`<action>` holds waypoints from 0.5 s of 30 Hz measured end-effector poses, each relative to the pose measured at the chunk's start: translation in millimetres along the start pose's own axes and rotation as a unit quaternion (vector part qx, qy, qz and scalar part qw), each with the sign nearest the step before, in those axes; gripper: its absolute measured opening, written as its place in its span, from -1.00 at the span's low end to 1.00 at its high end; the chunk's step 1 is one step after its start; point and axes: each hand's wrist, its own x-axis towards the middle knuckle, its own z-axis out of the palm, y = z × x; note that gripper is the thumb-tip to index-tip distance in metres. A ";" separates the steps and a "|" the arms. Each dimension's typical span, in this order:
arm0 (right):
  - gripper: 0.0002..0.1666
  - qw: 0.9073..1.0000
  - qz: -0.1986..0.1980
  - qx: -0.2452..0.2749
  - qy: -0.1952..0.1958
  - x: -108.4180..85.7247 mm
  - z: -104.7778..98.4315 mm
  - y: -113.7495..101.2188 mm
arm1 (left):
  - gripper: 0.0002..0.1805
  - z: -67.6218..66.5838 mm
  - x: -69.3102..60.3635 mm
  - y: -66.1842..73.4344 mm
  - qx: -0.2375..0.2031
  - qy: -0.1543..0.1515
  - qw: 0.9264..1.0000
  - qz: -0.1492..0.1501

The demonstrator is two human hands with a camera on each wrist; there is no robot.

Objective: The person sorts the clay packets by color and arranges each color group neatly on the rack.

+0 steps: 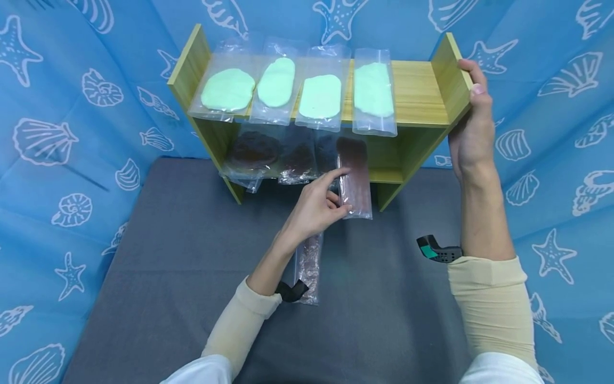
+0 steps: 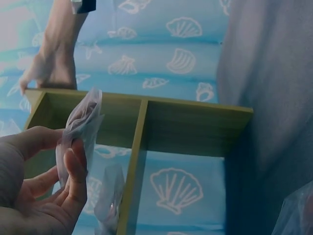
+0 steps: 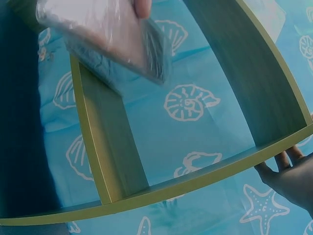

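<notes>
My left hand (image 1: 314, 208) pinches a clear plastic bag with flat, brownish-red contents (image 1: 356, 186) by its left edge. That bag hangs in front of the lower level of a two-level wooden shelf (image 1: 417, 96). In the left wrist view, thumb and fingers grip the bag (image 2: 78, 127) from both sides. My right hand (image 1: 475, 128) holds the upper part of the shelf's right side panel, its fingers bent over the edge. Several bags with dark brown contents (image 1: 254, 149) lie on the lower level, partly hidden behind the left hand and the held bag.
Bags with pale green flattened pieces (image 1: 321, 96) lie in a row on the top level, overhanging its front edge. Another brownish bag (image 1: 309, 266) lies on the grey tabletop (image 1: 374, 298) beneath the left forearm. A blue shell-patterned curtain (image 1: 542, 133) surrounds the table.
</notes>
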 end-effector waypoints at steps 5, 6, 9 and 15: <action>-0.44 1.000 -0.002 -0.003 0.002 0.5 -0.2 0.3 | -0.23 -0.1 12.0 -2.4 0.017 -0.002 1.000 -0.002; -0.44 1.000 -0.002 -0.003 0.003 0.7 -0.2 0.4 | -0.23 -0.2 14.2 -2.7 0.022 -0.001 1.000 -0.002; -0.44 1.000 -0.002 -0.001 0.003 1.0 -0.1 0.4 | -0.25 -0.5 21.0 -2.6 0.037 -0.004 0.999 -0.007; -0.44 1.000 0.001 -0.001 0.000 0.4 0.3 1.0 | -0.25 -1.0 37.2 -0.3 0.083 -0.012 0.996 -0.023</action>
